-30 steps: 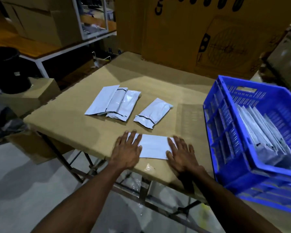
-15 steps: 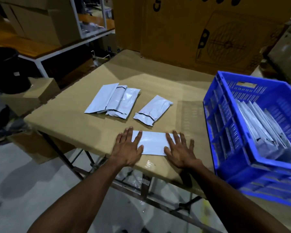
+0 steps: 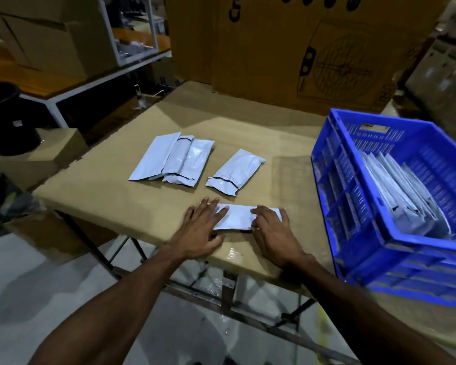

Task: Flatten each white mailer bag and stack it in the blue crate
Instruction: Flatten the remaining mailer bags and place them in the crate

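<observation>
right hand (image 3: 273,233) slid inward, fingers curling on mailer (image 3: 237,218); left hand (image 3: 202,227) flat.

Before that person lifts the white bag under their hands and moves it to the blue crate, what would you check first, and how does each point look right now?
1. Mailer bag lies flat on the table: ok, it looks pressed smooth.
2. Left hand is on the bag: ok, straight fingers press its left end.
3. Right hand has a grip: cannot tell, its fingers curl at the bag's right end.
4. Blue crate has room: ok, the stacked bags inside sit below the rim.
5. Path to the crate is free: ok, nothing lies between.
6. More bags waiting: ok, a group of three bags and a single bag lie farther back.
</observation>
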Available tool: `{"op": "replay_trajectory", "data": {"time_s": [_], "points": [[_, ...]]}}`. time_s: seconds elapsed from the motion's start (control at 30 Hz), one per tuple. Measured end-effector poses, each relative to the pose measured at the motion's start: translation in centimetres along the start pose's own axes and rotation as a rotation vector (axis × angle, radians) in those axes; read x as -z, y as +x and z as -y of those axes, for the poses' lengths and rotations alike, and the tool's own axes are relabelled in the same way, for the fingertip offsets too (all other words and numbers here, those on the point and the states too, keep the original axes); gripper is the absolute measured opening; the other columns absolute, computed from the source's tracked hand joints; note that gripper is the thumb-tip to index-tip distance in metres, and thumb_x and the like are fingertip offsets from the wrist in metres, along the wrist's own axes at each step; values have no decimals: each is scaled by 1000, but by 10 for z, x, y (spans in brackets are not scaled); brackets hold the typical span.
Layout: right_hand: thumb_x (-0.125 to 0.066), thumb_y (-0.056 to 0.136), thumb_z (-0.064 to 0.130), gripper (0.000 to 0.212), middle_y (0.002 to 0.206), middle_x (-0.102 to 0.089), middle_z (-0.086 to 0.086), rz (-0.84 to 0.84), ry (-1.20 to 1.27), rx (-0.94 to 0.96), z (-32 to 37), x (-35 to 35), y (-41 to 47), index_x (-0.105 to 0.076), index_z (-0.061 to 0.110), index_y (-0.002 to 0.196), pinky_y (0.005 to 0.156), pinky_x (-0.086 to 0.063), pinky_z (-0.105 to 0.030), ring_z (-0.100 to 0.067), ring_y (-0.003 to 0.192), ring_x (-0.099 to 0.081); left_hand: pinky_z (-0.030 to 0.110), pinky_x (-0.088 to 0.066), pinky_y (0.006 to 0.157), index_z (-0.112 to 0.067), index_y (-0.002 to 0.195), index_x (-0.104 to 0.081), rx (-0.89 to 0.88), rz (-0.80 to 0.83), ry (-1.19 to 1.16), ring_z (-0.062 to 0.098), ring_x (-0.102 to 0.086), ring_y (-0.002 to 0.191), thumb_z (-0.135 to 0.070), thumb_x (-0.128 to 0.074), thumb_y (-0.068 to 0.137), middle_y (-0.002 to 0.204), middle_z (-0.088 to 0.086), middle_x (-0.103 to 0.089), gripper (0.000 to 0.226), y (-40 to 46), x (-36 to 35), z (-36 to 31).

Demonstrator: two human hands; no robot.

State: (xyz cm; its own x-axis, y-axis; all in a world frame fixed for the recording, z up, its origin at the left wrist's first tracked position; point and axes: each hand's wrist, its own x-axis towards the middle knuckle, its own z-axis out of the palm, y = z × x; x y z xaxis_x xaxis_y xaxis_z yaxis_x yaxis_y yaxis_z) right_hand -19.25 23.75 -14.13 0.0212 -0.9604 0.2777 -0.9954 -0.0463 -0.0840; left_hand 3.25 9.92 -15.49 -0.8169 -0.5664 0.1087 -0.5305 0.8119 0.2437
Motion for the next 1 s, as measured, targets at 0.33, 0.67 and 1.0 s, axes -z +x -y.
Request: {"op": "replay_trajectory", "data": {"time_s": [0.33,0.67,1.0], "points": [[-37,100,24,33,139,-56,11,144,-208,502,12,28,2,-63,28,121,111,-16,-71,-32,151,-14,59,-37,105,-29,144,-52,-12,-22,-221,49,-42,138,-30,-31,79,150,16,-50,68,18,-1,7],[-53,89,27,32,107,-67,-10,321,-159,98,-16,96,46,-54,31,121,63,-44,-34,-36,90,-65,41,-37,110,-15,162,0,294,-200,-410,34,-42,134,-25,-58,93,163,16,-27,90,24,-1,-26],[-52,81,-6,45,107,-74,-3,-92,340,-331,-93,200,35,-68,12,118,71,-54,-15,8,90,-65,51,-23,119,-14,161,-4,148,6,-35,32,-17,153,-47,-31,95,168,13,-9,79,70,-43,-109]]}}
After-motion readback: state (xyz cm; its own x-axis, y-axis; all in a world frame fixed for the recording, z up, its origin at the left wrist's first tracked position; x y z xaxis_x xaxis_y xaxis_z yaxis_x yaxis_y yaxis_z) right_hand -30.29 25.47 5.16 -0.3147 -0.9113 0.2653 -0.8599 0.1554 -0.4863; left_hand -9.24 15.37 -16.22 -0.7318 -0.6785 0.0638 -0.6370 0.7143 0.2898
